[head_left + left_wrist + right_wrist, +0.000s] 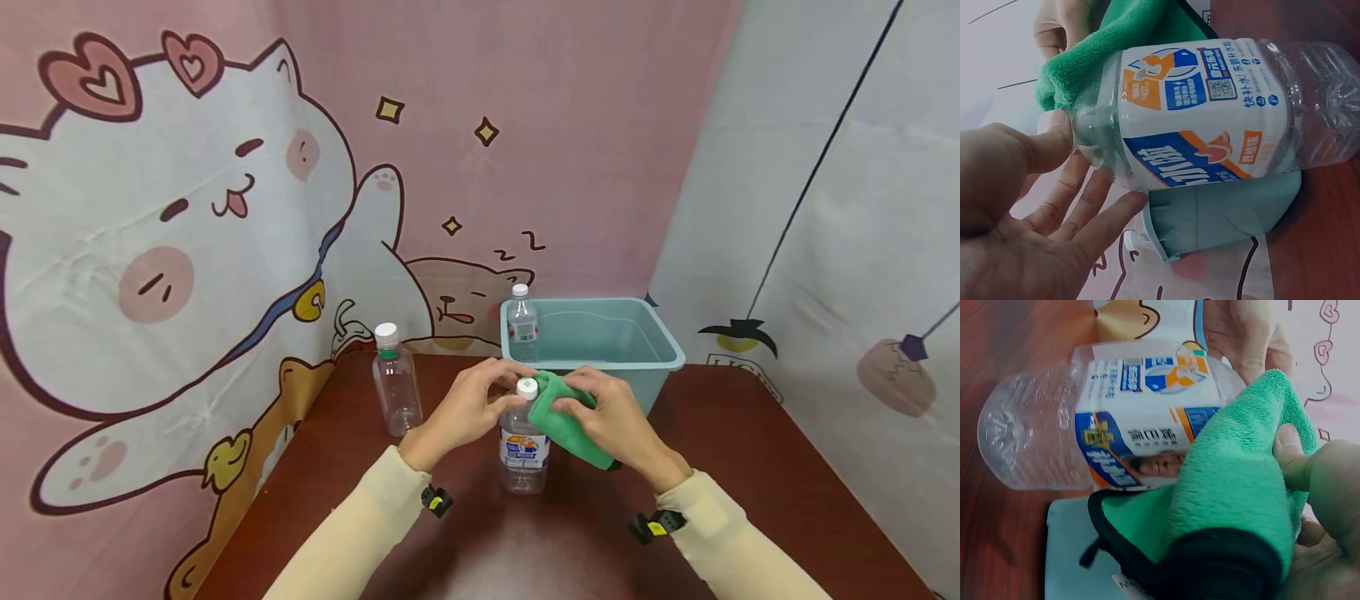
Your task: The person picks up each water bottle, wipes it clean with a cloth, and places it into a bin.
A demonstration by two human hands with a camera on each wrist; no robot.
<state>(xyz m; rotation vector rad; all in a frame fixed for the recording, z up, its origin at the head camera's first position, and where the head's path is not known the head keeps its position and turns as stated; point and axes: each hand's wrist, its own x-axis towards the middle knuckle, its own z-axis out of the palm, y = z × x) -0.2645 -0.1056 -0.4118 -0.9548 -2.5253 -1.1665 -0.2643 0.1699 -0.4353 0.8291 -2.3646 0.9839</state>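
1. We see the left hand (470,408) with thumb and fingers pinching the neck of the large labelled bottle (523,454), which stands upright on the table (750,467).
2. We see the right hand (617,419) clamped on the green cloth (566,427), which touches that bottle's neck.
3. Behind, we see 1 smaller bottle (522,327) inside the blue bin (648,390).
4. We see 1 clear bottle (397,387) standing on the table, left of both.

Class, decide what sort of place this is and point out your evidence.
Probably an indoor tabletop workspace, perhaps a makeshift one: a reddish-brown table stands before a wrinkled, cartoon-printed cloth backdrop, and a light-blue plastic tub sits on the tabletop.
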